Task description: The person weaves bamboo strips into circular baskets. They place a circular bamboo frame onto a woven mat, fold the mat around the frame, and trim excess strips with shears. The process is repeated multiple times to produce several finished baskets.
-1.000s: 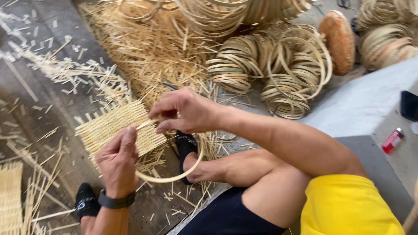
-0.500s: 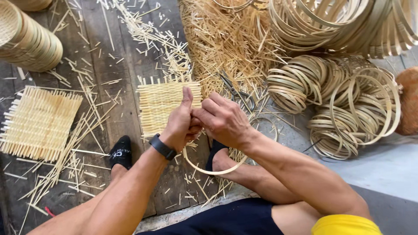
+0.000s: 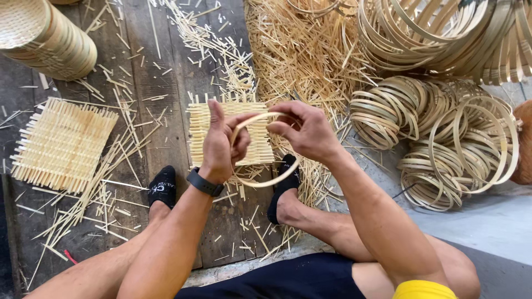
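- The left hand point(image 3: 221, 145) has its grip closed on the left side of a thin bamboo hoop point(image 3: 275, 181), thumb up and fingers curled round the strip.
- The right hand point(image 3: 306, 132) pinches the same hoop at its top right, thumb and forefinger clenched on the strip.
- The hoop is held up in the air between both hands, just above a small woven bamboo mat point(image 3: 256, 138) that lies flat on the plank floor point(image 3: 160, 83).
- The hoop's lower arc hangs in front of the right foot's black sock point(image 3: 281, 191); the left foot wears another black sock point(image 3: 162, 186).
- A black wristband point(image 3: 204, 183) sits on the left wrist.
- A second, larger woven mat point(image 3: 62, 144) lies well apart to the left on the floor, with loose bamboo slivers point(image 3: 111, 182) scattered between the two mats.
- A stack of round woven baskets point(image 3: 47, 36) lies on its side in the top left corner.
- A heap of bamboo splints point(image 3: 302, 55) lies beyond the small mat.
- Bundles of bamboo rings point(image 3: 443, 138) are piled to the right, with larger hoops point(image 3: 443, 33) stacked above them.
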